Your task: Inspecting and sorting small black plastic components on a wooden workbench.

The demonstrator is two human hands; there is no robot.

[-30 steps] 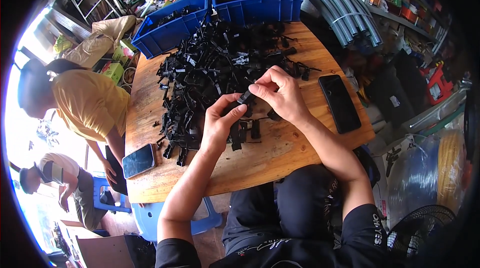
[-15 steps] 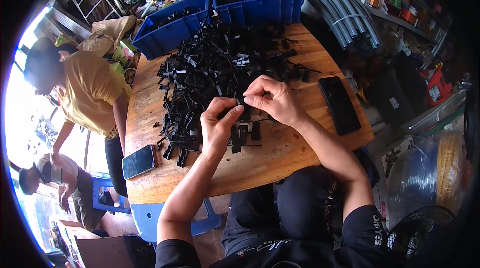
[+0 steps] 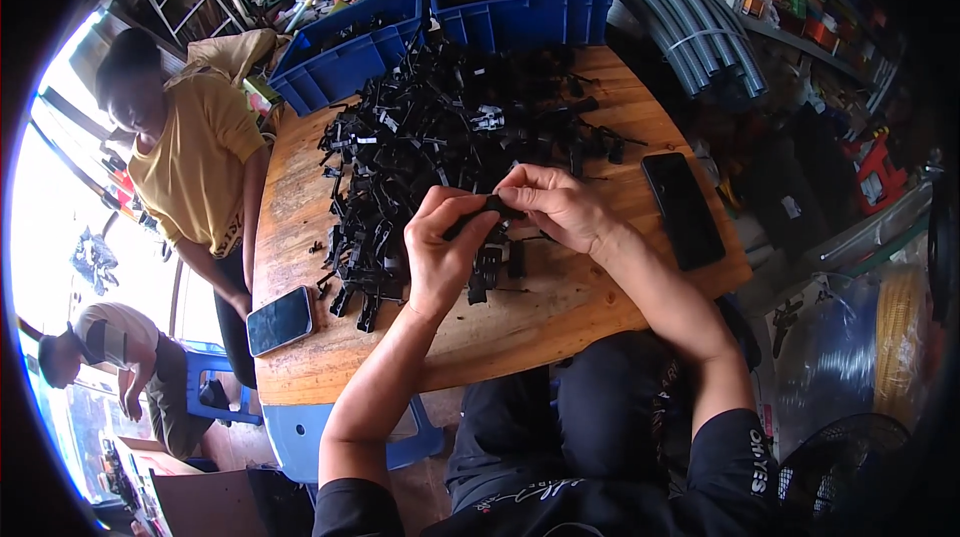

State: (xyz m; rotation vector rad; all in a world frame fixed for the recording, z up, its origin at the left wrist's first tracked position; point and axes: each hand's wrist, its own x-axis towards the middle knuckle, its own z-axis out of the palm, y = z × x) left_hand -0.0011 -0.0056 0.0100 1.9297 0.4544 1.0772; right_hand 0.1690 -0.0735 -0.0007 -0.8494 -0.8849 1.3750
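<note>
My left hand [image 3: 438,245] pinches a small black plastic part [image 3: 493,205] between thumb and fingers, over the near edge of a pile. The fingertips of my right hand [image 3: 568,209] are closed at the part's right end, touching it. My fingers cover most of the part, so its exact shape is hidden. Under and beyond both hands spreads a heap of black plastic parts [image 3: 395,152], many with thin stems or clips. A few more black parts [image 3: 487,272] lie just below my hands on the wooden table [image 3: 560,322].
Two blue bins [image 3: 520,22] of black parts stand at the table's far side. One phone [image 3: 280,322] lies at the left edge, another black phone [image 3: 682,212] at the right. A person in a yellow shirt [image 3: 195,152] is at the left; grey pipe coils [image 3: 690,32] stand back right.
My hands have come closer together, and the black part shows more clearly between them. The person in yellow has turned toward the table, with an arm now near the left phone.
</note>
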